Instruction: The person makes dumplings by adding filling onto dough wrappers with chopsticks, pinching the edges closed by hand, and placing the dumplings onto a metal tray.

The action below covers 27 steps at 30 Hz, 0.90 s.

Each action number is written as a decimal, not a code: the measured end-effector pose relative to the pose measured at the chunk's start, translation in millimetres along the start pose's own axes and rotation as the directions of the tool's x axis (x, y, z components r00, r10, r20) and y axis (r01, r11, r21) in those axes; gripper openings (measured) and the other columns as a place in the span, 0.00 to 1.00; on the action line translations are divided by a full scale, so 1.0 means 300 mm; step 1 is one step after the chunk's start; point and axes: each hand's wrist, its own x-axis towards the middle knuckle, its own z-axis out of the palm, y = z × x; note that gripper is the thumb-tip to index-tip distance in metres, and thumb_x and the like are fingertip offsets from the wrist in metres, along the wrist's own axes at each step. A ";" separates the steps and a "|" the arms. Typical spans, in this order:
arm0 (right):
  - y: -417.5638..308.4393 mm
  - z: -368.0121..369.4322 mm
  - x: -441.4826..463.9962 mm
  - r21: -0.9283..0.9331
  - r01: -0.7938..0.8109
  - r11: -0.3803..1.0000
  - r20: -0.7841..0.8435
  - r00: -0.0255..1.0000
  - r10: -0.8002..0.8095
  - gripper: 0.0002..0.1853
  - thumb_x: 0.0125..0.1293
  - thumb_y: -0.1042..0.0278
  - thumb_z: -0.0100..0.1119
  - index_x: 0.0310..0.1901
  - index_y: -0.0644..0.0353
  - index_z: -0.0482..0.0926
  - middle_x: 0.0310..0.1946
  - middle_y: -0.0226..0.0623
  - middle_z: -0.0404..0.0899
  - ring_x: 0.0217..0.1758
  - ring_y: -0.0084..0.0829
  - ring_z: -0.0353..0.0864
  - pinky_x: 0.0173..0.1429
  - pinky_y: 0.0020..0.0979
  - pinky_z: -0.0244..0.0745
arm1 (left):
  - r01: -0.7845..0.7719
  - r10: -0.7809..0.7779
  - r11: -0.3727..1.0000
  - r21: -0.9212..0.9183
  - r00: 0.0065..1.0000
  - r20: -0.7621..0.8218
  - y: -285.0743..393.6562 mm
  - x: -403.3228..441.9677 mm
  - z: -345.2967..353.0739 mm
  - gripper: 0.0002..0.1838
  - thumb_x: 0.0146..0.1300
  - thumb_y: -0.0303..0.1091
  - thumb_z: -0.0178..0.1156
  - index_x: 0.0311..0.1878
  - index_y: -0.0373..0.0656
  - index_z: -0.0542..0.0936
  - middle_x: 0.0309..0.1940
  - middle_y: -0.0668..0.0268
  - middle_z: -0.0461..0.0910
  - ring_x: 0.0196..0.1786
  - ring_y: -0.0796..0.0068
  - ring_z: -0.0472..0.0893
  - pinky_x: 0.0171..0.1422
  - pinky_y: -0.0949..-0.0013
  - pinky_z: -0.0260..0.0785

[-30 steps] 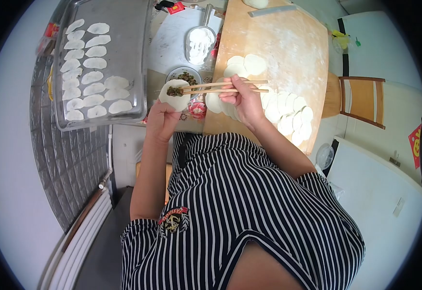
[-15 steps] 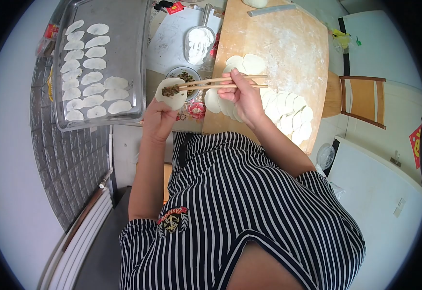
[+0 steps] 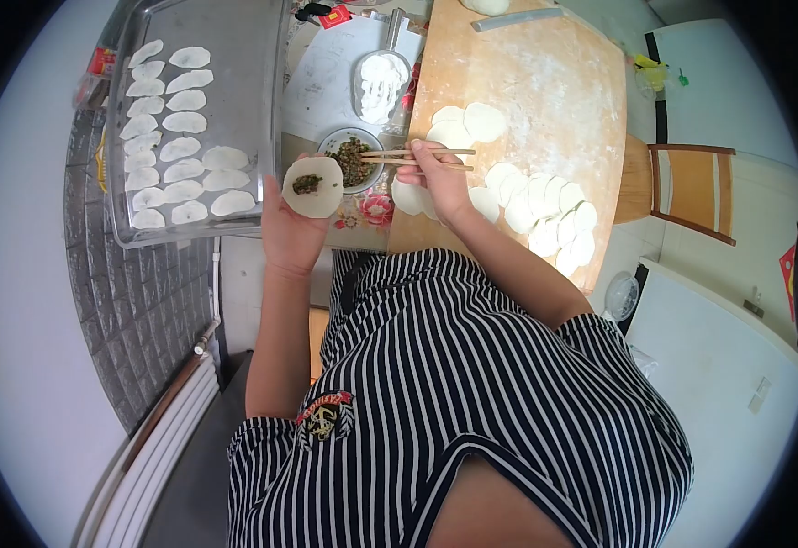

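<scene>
Near the striped shirt front, the left hand (image 3: 291,233) bears a round dumpling wrapper (image 3: 324,192), spread almost flat and facing up, a small mound of filling (image 3: 307,184) on it. The thumb stands out to the left; the other fingers are mostly hidden under the dough, so I cannot tell how far they are open. Holding it flat from below probably lets soft dough carry the mound without sagging.

To the right, the right hand's fingers are closed round a pair of chopsticks (image 3: 458,151), slightly spread, with the tips over the bowl (image 3: 328,143) of filling just beyond the wrapper (whether they touch the mix is too small to tell). That short gap between bowl and wrapper presumably saves drips.

On the near right, overlapping wrappers (image 3: 545,201) lie on a floured wooden board (image 3: 554,91), likely dusted against sticking. On the left, folded dumplings (image 3: 184,146) lie in rows on a metal tray (image 3: 243,91), mostly set side by side, perhaps to save room.

Farther off, a scoop (image 3: 394,32) holds white flour (image 3: 380,87), apparently handy for dusting; at the board's far end lies a lump of dough (image 3: 487,5).
</scene>
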 end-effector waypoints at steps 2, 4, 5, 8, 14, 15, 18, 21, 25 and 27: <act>-0.020 -0.013 -0.029 -0.008 -0.069 0.998 0.002 0.998 0.069 0.18 0.72 0.60 0.58 0.52 0.68 0.76 0.36 0.37 0.80 0.34 0.27 0.82 0.41 0.28 0.83 | 0.013 -0.014 1.000 0.004 1.000 0.025 -0.011 0.002 0.015 0.29 0.78 0.49 0.37 0.68 0.34 0.65 0.67 0.54 0.69 0.71 0.58 0.67 0.75 0.52 0.60; -0.017 -0.074 -0.050 -0.148 -0.232 0.961 0.105 0.963 0.248 0.18 0.71 0.60 0.58 0.53 0.67 0.75 0.36 0.36 0.80 0.35 0.26 0.82 0.40 0.28 0.83 | 0.009 -0.010 0.999 0.039 1.000 0.021 -0.025 -0.007 0.043 0.26 0.79 0.45 0.35 0.67 0.34 0.66 0.65 0.52 0.70 0.69 0.57 0.69 0.74 0.54 0.62; -0.013 -0.099 -0.063 -0.301 -0.367 0.880 0.180 0.884 0.430 0.19 0.70 0.61 0.59 0.55 0.66 0.74 0.36 0.36 0.80 0.35 0.26 0.82 0.40 0.28 0.82 | 0.011 -0.012 0.999 0.041 1.000 0.021 -0.033 -0.009 0.054 0.26 0.79 0.45 0.35 0.67 0.34 0.66 0.65 0.52 0.70 0.69 0.57 0.69 0.74 0.54 0.62; -0.102 -0.059 -0.189 -0.627 -0.120 0.770 0.178 0.940 0.292 0.14 0.70 0.62 0.59 0.51 0.60 0.79 0.39 0.36 0.81 0.38 0.27 0.81 0.44 0.33 0.80 | 0.047 -0.044 0.994 0.102 0.999 -0.026 -0.058 -0.007 0.076 0.25 0.79 0.43 0.35 0.67 0.34 0.66 0.65 0.53 0.71 0.68 0.59 0.70 0.73 0.55 0.63; -0.307 0.059 -0.276 -0.645 0.755 0.118 0.592 0.591 -0.548 0.17 0.65 0.61 0.60 0.55 0.47 0.83 0.68 0.45 0.66 0.74 0.48 0.57 0.75 0.47 0.53 | 0.141 -0.148 0.963 0.229 0.989 0.013 -0.145 -0.023 0.153 0.24 0.79 0.42 0.37 0.67 0.35 0.66 0.63 0.55 0.73 0.66 0.61 0.73 0.71 0.56 0.67; -0.316 0.069 -0.273 -0.640 0.764 0.085 0.622 0.580 -0.527 0.18 0.64 0.58 0.60 0.55 0.45 0.83 0.70 0.45 0.63 0.77 0.49 0.52 0.77 0.48 0.48 | 0.196 -0.218 0.967 0.163 0.967 0.130 -0.153 -0.025 0.155 0.24 0.79 0.42 0.37 0.67 0.35 0.66 0.62 0.55 0.73 0.65 0.61 0.73 0.70 0.55 0.67; -0.334 0.071 -0.274 -0.636 0.772 0.008 0.681 0.566 -0.464 0.19 0.64 0.53 0.59 0.56 0.42 0.82 0.73 0.44 0.59 0.80 0.49 0.45 0.79 0.50 0.40 | 0.238 -0.249 0.968 0.083 0.954 0.168 -0.169 -0.036 0.178 0.24 0.79 0.42 0.36 0.67 0.35 0.66 0.62 0.55 0.73 0.65 0.61 0.73 0.70 0.55 0.67; -0.330 0.043 -0.276 -0.625 0.780 -0.044 0.718 0.552 -0.424 0.19 0.63 0.50 0.60 0.55 0.40 0.82 0.72 0.40 0.59 0.79 0.47 0.46 0.79 0.53 0.40 | 0.198 -0.204 0.976 0.089 0.977 0.068 -0.164 -0.042 0.175 0.24 0.79 0.42 0.36 0.67 0.35 0.65 0.63 0.55 0.73 0.65 0.60 0.73 0.70 0.54 0.67; -0.303 -0.006 -0.269 -0.601 0.794 -0.086 0.743 0.516 -0.426 0.20 0.62 0.47 0.61 0.55 0.37 0.81 0.72 0.35 0.61 0.79 0.44 0.49 0.79 0.54 0.40 | 0.185 -0.187 0.978 0.094 0.982 0.013 -0.167 -0.047 0.183 0.24 0.79 0.42 0.36 0.67 0.35 0.65 0.63 0.54 0.73 0.66 0.59 0.73 0.69 0.51 0.67; -0.300 -0.014 -0.275 -0.591 0.804 -0.069 0.739 0.505 -0.446 0.21 0.62 0.47 0.61 0.56 0.37 0.81 0.72 0.35 0.61 0.79 0.44 0.49 0.79 0.54 0.40 | 0.203 -0.207 0.976 0.082 0.977 0.045 -0.167 -0.046 0.171 0.24 0.79 0.42 0.36 0.67 0.35 0.65 0.63 0.54 0.72 0.65 0.59 0.73 0.69 0.51 0.68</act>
